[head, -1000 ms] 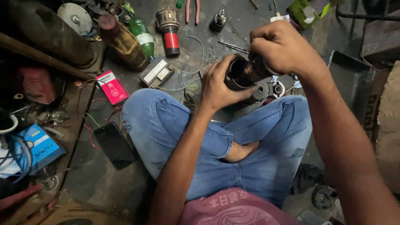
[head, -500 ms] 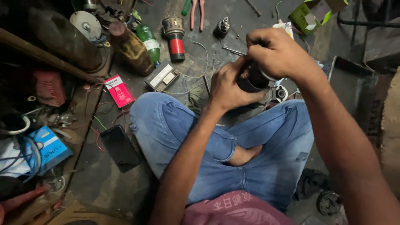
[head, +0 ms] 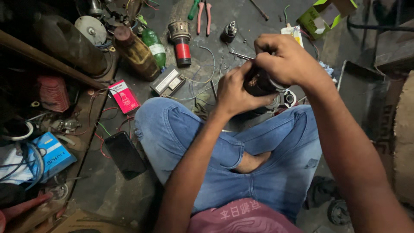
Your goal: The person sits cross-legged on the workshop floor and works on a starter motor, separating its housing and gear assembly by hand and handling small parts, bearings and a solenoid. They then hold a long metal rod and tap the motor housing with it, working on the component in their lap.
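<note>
The left hand (head: 235, 92) cups a dark cylindrical motor part (head: 257, 83) from the side, its grip wrapped around the body to steady it above the crossed knees, while the right hand (head: 286, 60) closes over the top with fingers pinched at the upper end, so one hand braces and the other works. On the floor (head: 108, 190) to the far left stand two bottles, one brown (head: 136, 51) and one green (head: 154, 45), with one red-banded armature (head: 181, 41) and one pair of pliers (head: 202, 17) beyond; one dark phone (head: 125, 155) lies near the left knee.
</note>
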Demonstrator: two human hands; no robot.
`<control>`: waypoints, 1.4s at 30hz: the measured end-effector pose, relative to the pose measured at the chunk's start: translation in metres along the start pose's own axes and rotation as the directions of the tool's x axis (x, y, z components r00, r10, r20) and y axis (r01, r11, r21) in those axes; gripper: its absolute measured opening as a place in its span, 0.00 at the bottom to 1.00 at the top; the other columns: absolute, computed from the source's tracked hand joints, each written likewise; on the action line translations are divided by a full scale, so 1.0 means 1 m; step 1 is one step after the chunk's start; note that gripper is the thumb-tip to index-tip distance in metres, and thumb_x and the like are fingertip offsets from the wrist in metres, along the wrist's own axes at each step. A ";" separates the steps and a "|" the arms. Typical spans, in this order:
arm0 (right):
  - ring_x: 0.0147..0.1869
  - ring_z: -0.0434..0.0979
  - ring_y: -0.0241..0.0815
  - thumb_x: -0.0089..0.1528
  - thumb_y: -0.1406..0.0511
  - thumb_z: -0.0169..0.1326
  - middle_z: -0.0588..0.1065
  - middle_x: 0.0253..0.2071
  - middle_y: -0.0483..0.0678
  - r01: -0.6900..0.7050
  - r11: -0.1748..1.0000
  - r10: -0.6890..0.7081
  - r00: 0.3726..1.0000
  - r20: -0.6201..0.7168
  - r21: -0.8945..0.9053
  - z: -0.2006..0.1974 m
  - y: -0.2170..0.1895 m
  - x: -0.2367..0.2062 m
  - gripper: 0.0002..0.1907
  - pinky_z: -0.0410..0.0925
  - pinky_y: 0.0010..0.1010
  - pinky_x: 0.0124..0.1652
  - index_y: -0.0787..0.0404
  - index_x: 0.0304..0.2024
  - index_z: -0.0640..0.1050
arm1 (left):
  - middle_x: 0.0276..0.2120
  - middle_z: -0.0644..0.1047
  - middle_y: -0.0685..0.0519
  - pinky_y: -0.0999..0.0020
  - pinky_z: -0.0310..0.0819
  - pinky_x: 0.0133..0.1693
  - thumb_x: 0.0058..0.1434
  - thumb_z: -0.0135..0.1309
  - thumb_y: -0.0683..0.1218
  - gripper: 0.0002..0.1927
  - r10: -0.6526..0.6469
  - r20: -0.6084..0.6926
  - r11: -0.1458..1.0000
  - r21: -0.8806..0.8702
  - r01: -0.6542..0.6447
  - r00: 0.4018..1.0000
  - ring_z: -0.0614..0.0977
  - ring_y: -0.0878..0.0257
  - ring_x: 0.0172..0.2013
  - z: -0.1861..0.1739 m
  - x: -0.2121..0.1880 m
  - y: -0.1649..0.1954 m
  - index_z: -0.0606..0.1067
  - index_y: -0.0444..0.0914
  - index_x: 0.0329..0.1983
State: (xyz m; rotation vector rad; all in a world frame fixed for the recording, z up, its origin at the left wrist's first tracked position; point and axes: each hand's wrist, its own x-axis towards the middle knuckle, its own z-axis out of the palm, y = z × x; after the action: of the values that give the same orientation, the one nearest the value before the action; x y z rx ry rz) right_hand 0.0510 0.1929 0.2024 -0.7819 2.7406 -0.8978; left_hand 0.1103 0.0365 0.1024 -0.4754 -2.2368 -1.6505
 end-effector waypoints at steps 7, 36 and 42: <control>0.33 0.66 0.51 0.58 0.65 0.50 0.66 0.30 0.57 0.099 0.995 -0.099 0.995 -0.009 -0.007 -0.001 0.000 0.003 0.12 0.63 0.41 0.35 0.70 0.31 0.67 | 0.39 0.81 0.44 0.55 0.79 0.46 0.41 0.73 0.65 0.42 0.070 -0.056 0.997 0.026 -0.068 0.996 0.84 0.47 0.42 0.001 0.000 -0.001 0.74 0.37 0.52; 0.28 0.66 0.50 0.57 0.65 0.52 0.66 0.27 0.56 0.089 0.996 -0.088 0.996 -0.022 0.021 0.000 -0.003 0.004 0.13 0.60 0.41 0.31 0.70 0.27 0.67 | 0.35 0.80 0.49 0.56 0.71 0.46 0.44 0.73 0.64 0.37 0.206 -0.079 0.978 0.044 -0.203 0.975 0.83 0.50 0.38 0.001 0.004 -0.006 0.74 0.39 0.49; 0.28 0.66 0.50 0.57 0.64 0.53 0.66 0.27 0.56 0.069 0.997 -0.069 0.997 -0.028 0.029 -0.001 0.002 0.003 0.14 0.61 0.41 0.31 0.70 0.27 0.67 | 0.38 0.80 0.48 0.56 0.73 0.49 0.46 0.73 0.62 0.36 0.172 -0.097 0.982 -0.061 -0.179 0.980 0.83 0.49 0.41 0.011 0.002 -0.008 0.74 0.39 0.50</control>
State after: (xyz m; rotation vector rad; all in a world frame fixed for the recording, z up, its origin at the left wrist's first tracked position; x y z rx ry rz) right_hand 0.0476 0.1929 0.2023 -0.8699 2.7318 -0.9678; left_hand 0.1039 0.0446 0.0936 -0.5852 -2.0158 -1.6292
